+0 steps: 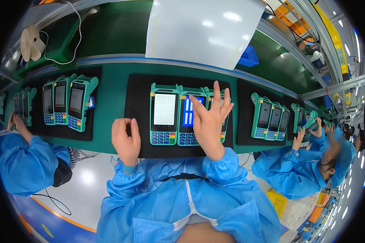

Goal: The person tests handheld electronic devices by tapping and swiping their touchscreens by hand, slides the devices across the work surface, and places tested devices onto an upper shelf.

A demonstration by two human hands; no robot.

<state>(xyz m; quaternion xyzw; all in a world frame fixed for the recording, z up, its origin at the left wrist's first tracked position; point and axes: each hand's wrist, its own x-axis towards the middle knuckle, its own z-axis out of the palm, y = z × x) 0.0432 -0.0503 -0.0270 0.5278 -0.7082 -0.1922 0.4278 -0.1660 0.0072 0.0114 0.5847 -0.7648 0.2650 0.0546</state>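
Observation:
Three green payment terminals stand side by side on a black mat (pixel 140 93) in front of me. The left terminal (pixel 164 111) shows a grid of small cells on a white screen. On the middle terminal (pixel 187 139) the screen is blue with white blocks. My right hand (pixel 211 123) is over it with fingers spread, a fingertip at the top of that screen; whether it touches I cannot tell. Behind this hand the right terminal (pixel 224 117) is mostly hidden. My left hand (pixel 125 139) rests at the mat's near edge, left of the terminals, its fingers loosely curled around nothing visible.
More terminals stand on mats to the left (pixel 76 105) and right (pixel 273 119). People in blue smocks work at both sides. A white sheet (pixel 202 32) hangs over the bench's far side, near a blue bin (pixel 248 56) and a small fan (pixel 31 43).

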